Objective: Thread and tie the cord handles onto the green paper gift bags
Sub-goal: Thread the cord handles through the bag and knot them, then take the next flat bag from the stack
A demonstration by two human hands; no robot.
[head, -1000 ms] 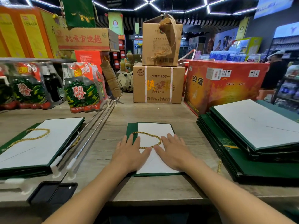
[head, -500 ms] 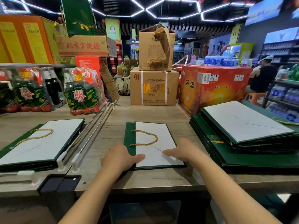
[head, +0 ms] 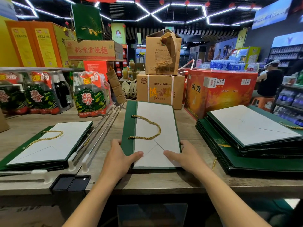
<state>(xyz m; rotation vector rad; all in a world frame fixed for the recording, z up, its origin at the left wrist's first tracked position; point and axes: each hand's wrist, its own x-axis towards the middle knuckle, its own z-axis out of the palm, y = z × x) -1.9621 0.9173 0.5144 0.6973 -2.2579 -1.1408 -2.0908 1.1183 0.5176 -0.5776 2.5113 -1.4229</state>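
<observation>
Now, left of my left hand (head: 119, 158), a corded pile (head: 49, 145) is lying flat. That hand is gripping the green bag (head: 155, 115) by its left edge, thumb on top. The bag is running lengthwise away from me between both hands, equally near each, with its gold cord handle (head: 159, 130) just beyond my thumbs. My right hand (head: 185, 155) is pinching the right edge. Farther right, a stack (head: 249, 126) is waiting on the wooden worktop (head: 164, 179), with shop cartons (head: 160, 89) standing beyond.
</observation>
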